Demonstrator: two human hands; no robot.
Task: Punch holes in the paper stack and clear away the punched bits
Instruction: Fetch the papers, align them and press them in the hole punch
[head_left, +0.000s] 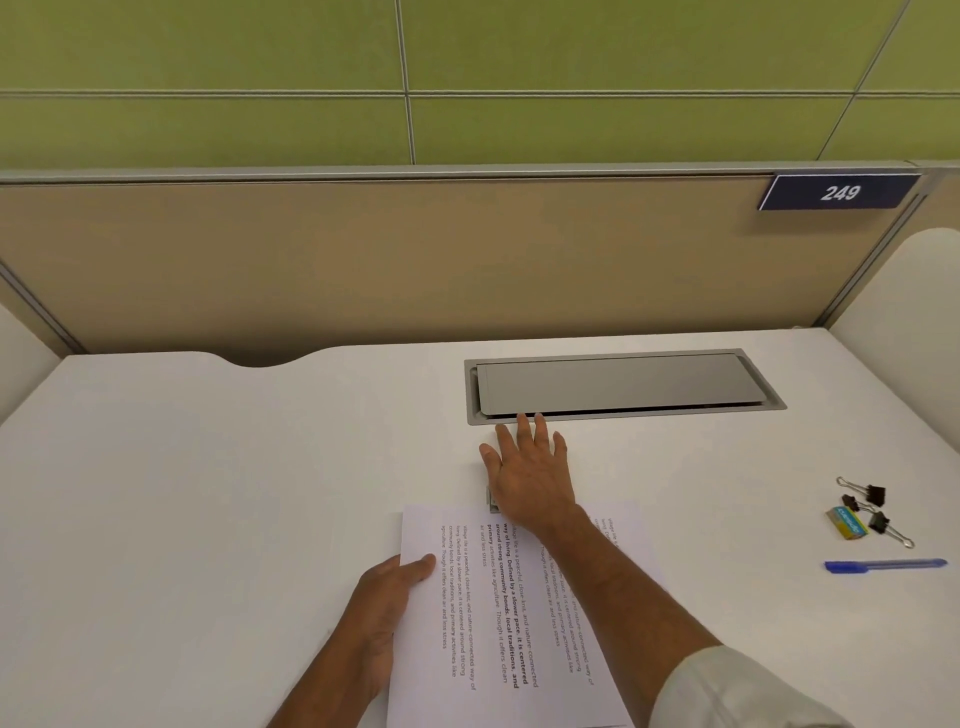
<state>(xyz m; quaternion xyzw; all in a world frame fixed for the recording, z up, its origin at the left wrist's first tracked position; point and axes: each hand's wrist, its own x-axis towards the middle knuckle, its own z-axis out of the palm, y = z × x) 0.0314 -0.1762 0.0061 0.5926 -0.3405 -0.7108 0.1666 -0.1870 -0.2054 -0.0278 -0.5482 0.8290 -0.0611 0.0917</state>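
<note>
Blue plate (840, 193) on the partition reads "249", white italic numerals. Well below it, the top sheet of the paper stack (498, 613) under my hands carries printed lines, sideways to me. Bold lines legible: "way of living. Defined by a slower pace, it is centered around strong community bonds, local traditions, and".

Stack of printed white paper sheets (498, 613) lies on the white desk top (208, 467), near edge, centre; left hand (387, 592) flat on its left margin, right hand (530, 467) spread palm-down beyond its far edge, covering a small grey object (491, 500). Behind that hand, grey metal cable hatch (618, 384) set in the desk. Far right: three black binder clips (872, 506), small cardboard staple box (847, 522) among them, blue capped pen (883, 565) nearer
</note>
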